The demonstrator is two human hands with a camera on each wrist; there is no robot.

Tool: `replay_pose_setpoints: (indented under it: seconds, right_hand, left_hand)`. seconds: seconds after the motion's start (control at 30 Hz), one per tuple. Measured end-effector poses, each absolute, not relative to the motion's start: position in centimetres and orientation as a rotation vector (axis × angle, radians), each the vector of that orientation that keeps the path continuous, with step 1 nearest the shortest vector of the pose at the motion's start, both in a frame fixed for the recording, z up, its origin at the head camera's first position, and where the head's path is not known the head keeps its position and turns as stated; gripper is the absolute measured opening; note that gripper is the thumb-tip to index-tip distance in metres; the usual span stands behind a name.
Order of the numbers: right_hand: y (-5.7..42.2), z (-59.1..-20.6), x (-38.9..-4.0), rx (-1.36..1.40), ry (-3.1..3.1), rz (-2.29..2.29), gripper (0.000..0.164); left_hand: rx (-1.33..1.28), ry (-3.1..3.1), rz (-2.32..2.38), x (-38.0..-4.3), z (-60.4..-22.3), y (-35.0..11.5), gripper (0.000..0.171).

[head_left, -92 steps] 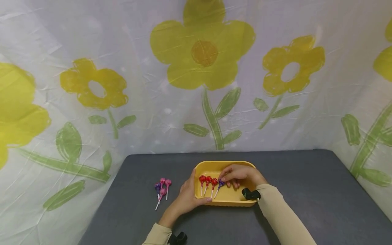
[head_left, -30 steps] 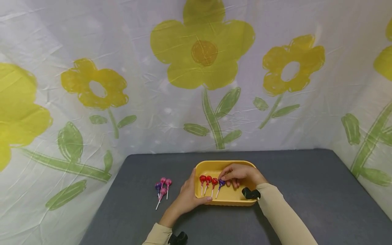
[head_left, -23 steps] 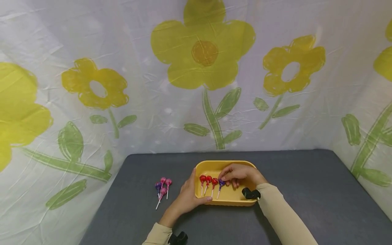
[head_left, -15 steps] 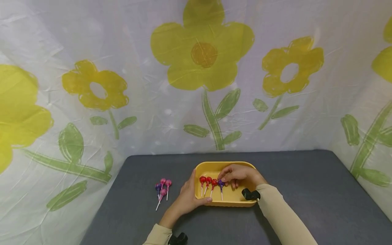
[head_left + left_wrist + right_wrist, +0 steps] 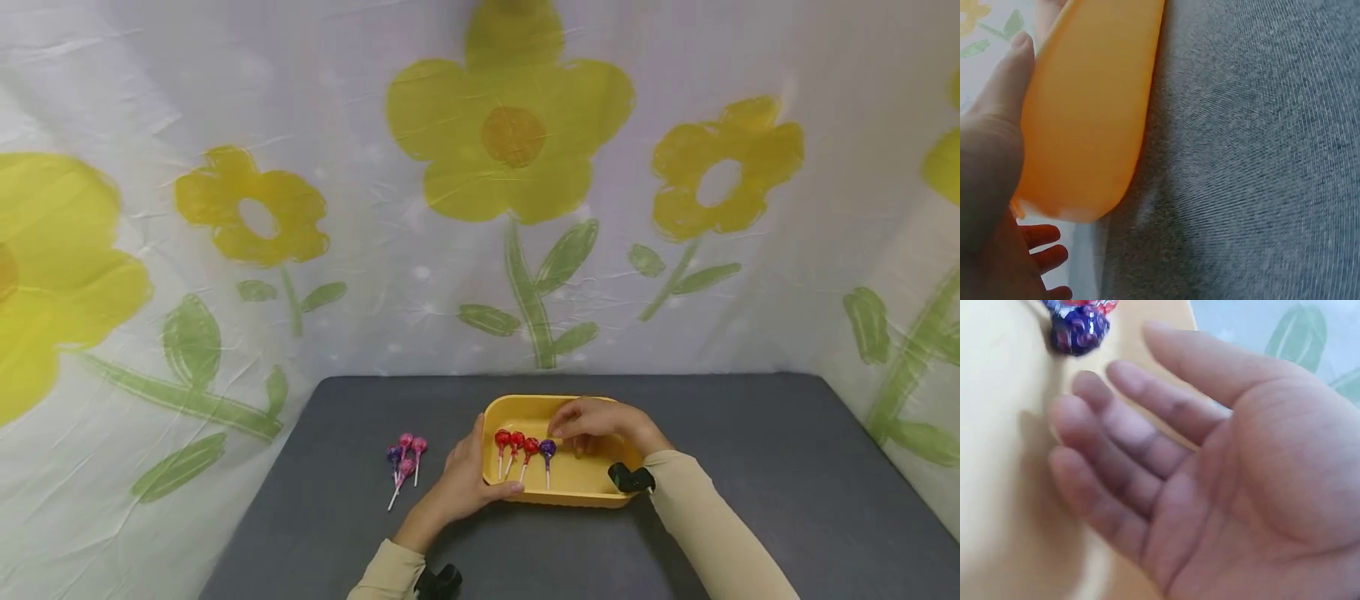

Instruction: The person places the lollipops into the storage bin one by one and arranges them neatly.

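Observation:
My left hand [image 5: 461, 475] grips the left end of a yellow tray [image 5: 577, 498], its thumb over the front rim and its fingers round the end wall, as the left wrist view also shows. Inside lie red lollipops [image 5: 502, 438] in a row, with a purple lollipop [image 5: 547, 450] at the row's right, stick towards me. My right hand [image 5: 596, 423] hovers over the tray's right part, just beside the purple candy. In the right wrist view its fingers [image 5: 1129, 431] are loosely bent and apart from the purple lollipop [image 5: 1079, 330], with nothing between them.
Left of the tray, several more lollipops lie in a loose cluster on the dark grey table [image 5: 337, 533]: pink lollipops [image 5: 419, 446] and a purple one [image 5: 393, 455]. A white cloth backdrop [image 5: 390, 292] with yellow flowers rises behind the table.
The purple lollipop in the tray has swung from slanted to straight beside the red ones. My right hand has let it go and shifted slightly away to the right. The left hand keeps its hold.

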State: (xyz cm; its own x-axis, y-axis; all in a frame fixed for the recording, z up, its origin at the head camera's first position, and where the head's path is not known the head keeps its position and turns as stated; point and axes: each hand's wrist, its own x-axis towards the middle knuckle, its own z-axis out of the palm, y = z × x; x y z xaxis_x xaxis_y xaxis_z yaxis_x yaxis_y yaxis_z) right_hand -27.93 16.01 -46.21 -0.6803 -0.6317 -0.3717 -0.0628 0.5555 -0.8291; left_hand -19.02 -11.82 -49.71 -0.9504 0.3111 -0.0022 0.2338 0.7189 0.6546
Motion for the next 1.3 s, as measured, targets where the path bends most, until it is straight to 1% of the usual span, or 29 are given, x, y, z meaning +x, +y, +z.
replay_pose_setpoints:
  seconds: [0.07, 0.13, 0.27, 0.37, 0.47, 0.63, 0.87, 1.03, 1.2, 1.3]
  right_hand:
    - [16.7, -45.2, -27.6, -0.589, 2.21, -1.074, 0.034]
    - [17.6, -44.2, -27.0, -0.642, 2.32, -1.06, 0.036]
    - [19.3, -43.1, -25.1, -0.709, 2.556, -1.078, 0.04]
    - [20.5, -43.2, -23.1, -0.691, 2.709, -1.096, 0.049]
    - [21.5, -44.0, -21.2, -0.656, 2.803, -1.096, 0.061]
    - [22.5, -45.7, -19.1, -0.634, 2.851, -1.118, 0.076]
    - [23.1, -47.4, -18.1, -0.579, 2.801, -1.137, 0.086]
    - [23.4, -47.7, -17.8, -0.537, 2.735, -1.139, 0.086]
    - [23.5, -47.7, -17.7, -0.49, 2.665, -1.187, 0.085]
    - [23.4, -47.6, -17.6, -0.47, 2.636, -1.208, 0.085]
  left_hand:
    - [0.452, 2.817, 1.025, -19.0, -49.4, -12.1, 0.122]
    - [0.438, 2.844, 1.017, -19.0, -48.8, -12.8, 0.114]
    - [0.405, 2.956, 1.043, -19.8, -47.8, -15.6, 0.087]
    - [0.434, 3.064, 1.067, -20.9, -47.7, -18.5, 0.069]
    - [0.458, 3.094, 1.093, -21.9, -48.2, -21.3, 0.06]
    - [0.448, 3.058, 1.071, -23.1, -49.2, -24.4, 0.055]
    - [0.341, 2.965, 1.091, -23.6, -49.7, -26.5, 0.055]
    - [0.216, 2.972, 1.108, -23.3, -50.1, -27.9, 0.05]
    - [0.138, 2.936, 1.176, -22.5, -51.0, -29.0, 0.041]
    - [0.103, 2.915, 1.195, -22.2, -51.3, -29.3, 0.038]
